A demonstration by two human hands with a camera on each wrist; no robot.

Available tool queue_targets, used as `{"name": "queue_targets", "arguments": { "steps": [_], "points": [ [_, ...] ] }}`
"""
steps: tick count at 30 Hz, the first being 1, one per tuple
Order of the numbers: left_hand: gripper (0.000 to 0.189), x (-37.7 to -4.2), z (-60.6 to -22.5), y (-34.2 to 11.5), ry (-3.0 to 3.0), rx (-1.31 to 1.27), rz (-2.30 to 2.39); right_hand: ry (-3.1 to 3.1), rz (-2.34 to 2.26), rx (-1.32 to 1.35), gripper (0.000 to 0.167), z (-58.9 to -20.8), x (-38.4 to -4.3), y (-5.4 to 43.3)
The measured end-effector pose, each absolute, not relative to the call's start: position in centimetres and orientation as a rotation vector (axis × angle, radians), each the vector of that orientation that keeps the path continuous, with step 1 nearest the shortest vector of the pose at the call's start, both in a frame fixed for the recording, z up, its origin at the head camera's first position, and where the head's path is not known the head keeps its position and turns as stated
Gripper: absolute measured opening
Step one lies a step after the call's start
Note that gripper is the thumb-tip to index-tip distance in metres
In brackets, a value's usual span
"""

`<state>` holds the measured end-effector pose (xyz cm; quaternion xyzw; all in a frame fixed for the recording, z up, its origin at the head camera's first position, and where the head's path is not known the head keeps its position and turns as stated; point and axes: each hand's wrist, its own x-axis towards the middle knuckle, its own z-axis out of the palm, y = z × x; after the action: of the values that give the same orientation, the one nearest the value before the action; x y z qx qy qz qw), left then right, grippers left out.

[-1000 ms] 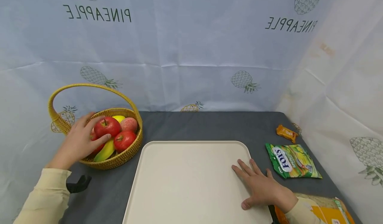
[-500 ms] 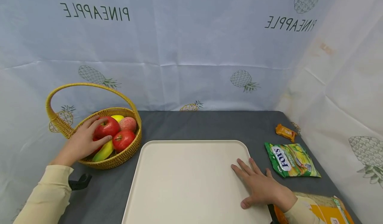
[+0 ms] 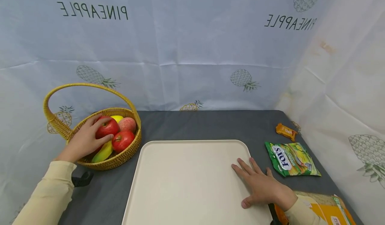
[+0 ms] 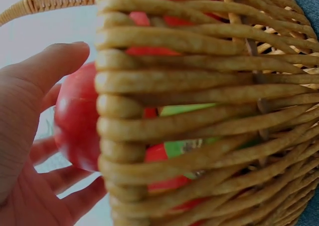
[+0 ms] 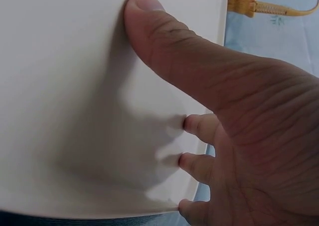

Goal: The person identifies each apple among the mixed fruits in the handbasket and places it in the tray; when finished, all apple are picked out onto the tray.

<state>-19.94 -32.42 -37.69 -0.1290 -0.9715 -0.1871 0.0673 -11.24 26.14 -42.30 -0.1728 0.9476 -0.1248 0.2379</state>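
Observation:
A woven yellow basket (image 3: 120,161) with a tall handle stands at the left, holding red apples, a yellow fruit and a banana (image 3: 102,152). My left hand (image 3: 85,140) reaches into it and curls its fingers round a red apple (image 3: 107,127); in the left wrist view the thumb and fingers wrap that apple (image 4: 77,118) behind the basket wall (image 4: 199,111). My right hand (image 3: 261,185) lies flat, fingers straight, on the right side of a large cream tray (image 3: 180,181); the right wrist view shows the thumb and fingertips of this hand (image 5: 209,126) pressed on the tray (image 5: 65,111).
A green FOXS candy bag (image 3: 290,159) and a small orange wrapped bar (image 3: 285,131) lie right of the tray on the grey table. An orange-yellow packet (image 3: 328,211) sits at the near right corner. Pineapple-print cloth walls stand behind and to the right.
The left hand has settled a little further round the red apple in the basket. The right hand has stayed flat on the tray.

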Motion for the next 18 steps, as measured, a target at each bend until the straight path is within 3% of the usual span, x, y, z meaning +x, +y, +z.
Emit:
{"name": "queue_targets", "arguments": {
  "steps": [18],
  "points": [
    [0.068, -21.4, -37.7, -32.4, -2.965, -0.416, -0.531, 2.602, -0.354, -0.479, 0.121, -42.6, -11.3, 26.3]
  ]
}}
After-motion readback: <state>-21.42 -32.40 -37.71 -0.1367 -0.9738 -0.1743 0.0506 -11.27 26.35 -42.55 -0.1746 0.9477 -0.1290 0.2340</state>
